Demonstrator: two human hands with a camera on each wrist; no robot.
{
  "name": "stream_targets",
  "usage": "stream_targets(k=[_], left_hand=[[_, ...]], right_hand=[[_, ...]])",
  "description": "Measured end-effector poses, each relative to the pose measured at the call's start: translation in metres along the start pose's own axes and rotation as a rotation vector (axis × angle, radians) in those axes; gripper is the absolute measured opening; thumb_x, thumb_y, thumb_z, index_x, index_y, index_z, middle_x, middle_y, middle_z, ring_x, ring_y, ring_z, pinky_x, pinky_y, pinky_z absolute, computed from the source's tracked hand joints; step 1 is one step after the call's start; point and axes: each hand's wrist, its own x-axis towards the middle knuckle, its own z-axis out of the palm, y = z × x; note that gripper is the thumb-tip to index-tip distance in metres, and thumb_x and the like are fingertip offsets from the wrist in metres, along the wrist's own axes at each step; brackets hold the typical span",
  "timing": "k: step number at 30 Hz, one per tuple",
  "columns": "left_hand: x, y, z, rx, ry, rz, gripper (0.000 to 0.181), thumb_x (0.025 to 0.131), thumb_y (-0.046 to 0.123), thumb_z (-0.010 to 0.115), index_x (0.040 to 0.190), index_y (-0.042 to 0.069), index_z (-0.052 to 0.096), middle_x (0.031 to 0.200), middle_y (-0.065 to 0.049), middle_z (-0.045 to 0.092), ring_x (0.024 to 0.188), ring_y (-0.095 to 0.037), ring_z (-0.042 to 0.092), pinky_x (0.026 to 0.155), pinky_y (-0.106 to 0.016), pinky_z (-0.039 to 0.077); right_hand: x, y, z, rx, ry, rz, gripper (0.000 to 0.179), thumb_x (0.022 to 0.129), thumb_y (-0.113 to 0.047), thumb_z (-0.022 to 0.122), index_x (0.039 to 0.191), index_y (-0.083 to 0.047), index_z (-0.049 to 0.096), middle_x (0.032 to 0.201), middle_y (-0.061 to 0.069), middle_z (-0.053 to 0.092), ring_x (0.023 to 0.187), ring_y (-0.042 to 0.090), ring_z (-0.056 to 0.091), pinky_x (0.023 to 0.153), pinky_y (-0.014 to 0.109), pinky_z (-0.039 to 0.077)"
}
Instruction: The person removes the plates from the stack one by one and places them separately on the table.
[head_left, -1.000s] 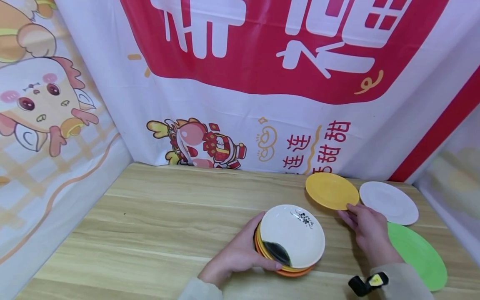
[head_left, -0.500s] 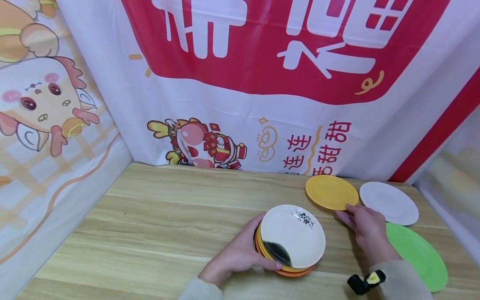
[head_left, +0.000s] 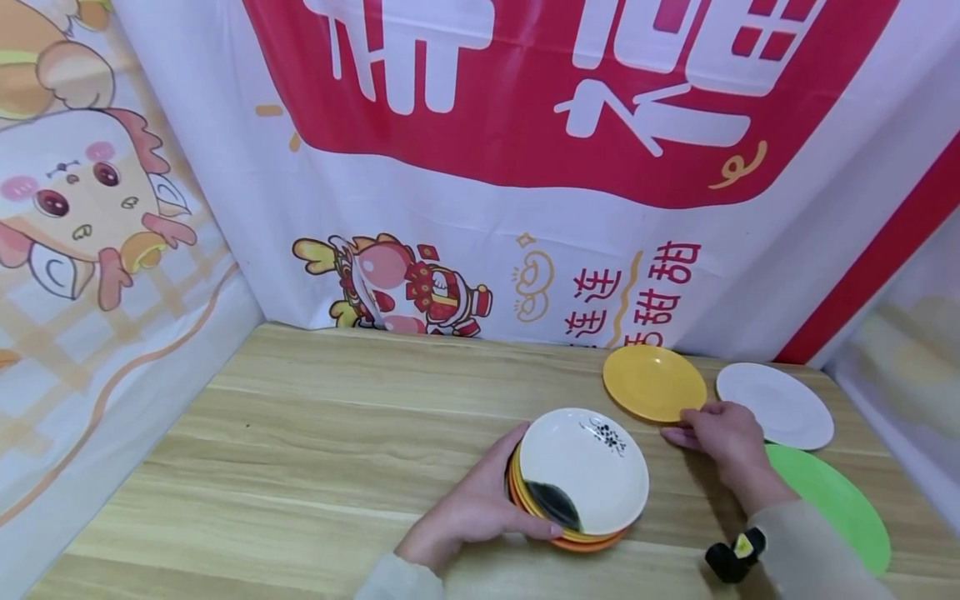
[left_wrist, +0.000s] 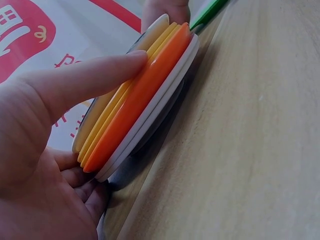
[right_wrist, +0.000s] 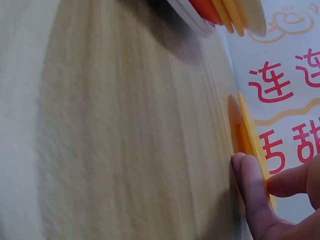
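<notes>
My left hand (head_left: 483, 500) grips a stack of small plates from its left side, thumb across the near rims. On top lies a white plate (head_left: 592, 467) with a dark leaf and a small flower print. Under it, the left wrist view shows yellow plates, an orange plate (left_wrist: 140, 102) and white plates (left_wrist: 150, 117) at the bottom. My right hand (head_left: 727, 437) pinches the near right rim of a yellow plate (head_left: 652, 383) at the back of the table. Thumb and fingers sit on opposite faces of that rim in the right wrist view.
Right of the yellow plate lies a white plate (head_left: 776, 404), close to the right-hand cloth. A green plate (head_left: 832, 500) is in front of it, partly behind my right sleeve. A printed cloth (head_left: 450, 200) hangs along the back edge of the wooden table (head_left: 300, 450).
The yellow plate has shifted a little to the left, with my right hand still pinching its rim. My left hand and the stack have stayed in place.
</notes>
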Motion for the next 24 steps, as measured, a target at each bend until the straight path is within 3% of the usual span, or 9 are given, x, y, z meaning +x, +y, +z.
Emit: stream_targets(k=[2, 4, 8, 11, 24], left_hand=[[0.000, 0.000, 0.000, 0.004, -0.001, 0.005, 0.120, 0.065, 0.013, 0.103, 0.166, 0.018, 0.038, 0.163, -0.003, 0.050, 0.155, -0.028, 0.041, 0.133, -0.058, 0.022], [0.000, -0.001, 0.000, 0.012, 0.002, 0.008, 0.120, 0.065, 0.013, 0.103, 0.166, 0.017, 0.037, 0.164, -0.005, 0.049, 0.156, -0.029, 0.040, 0.133, -0.058, 0.022], [0.000, -0.001, 0.001, 0.011, 0.004, 0.005, 0.121, 0.065, 0.012, 0.103, 0.166, 0.016, 0.037, 0.165, -0.006, 0.048, 0.155, -0.030, 0.040, 0.133, -0.058, 0.022], [0.000, 0.000, 0.001, 0.005, 0.006, -0.010, 0.120, 0.066, 0.013, 0.102, 0.166, 0.017, 0.037, 0.165, -0.005, 0.048, 0.156, -0.029, 0.039, 0.133, -0.058, 0.021], [0.000, 0.000, 0.000, 0.009, 0.007, -0.031, 0.123, 0.067, 0.013, 0.102, 0.168, 0.015, 0.033, 0.168, -0.008, 0.043, 0.159, -0.031, 0.035, 0.134, -0.059, 0.019]], right_hand=[[0.001, -0.003, -0.004, -0.080, 0.006, 0.009, 0.063, 0.109, -0.025, 0.057, 0.153, 0.016, 0.038, 0.127, 0.031, 0.064, 0.091, 0.024, 0.080, 0.110, 0.047, 0.055], [0.001, -0.005, -0.007, -0.077, -0.011, 0.025, 0.062, 0.110, -0.026, 0.058, 0.153, 0.015, 0.038, 0.111, 0.023, 0.071, 0.076, 0.015, 0.078, 0.099, 0.038, 0.062], [0.002, -0.006, -0.012, -0.045, -0.051, 0.053, 0.062, 0.110, -0.026, 0.060, 0.152, 0.014, 0.036, 0.089, 0.011, 0.076, 0.073, 0.016, 0.079, 0.076, 0.024, 0.063], [0.004, -0.006, -0.015, -0.032, -0.049, 0.062, 0.063, 0.110, -0.025, 0.062, 0.153, 0.013, 0.036, 0.084, 0.008, 0.076, 0.071, 0.015, 0.079, 0.069, 0.021, 0.062], [0.009, -0.007, -0.022, -0.012, -0.055, 0.097, 0.060, 0.110, -0.020, 0.060, 0.153, 0.015, 0.037, 0.081, 0.009, 0.077, 0.072, 0.019, 0.080, 0.072, 0.025, 0.063]])
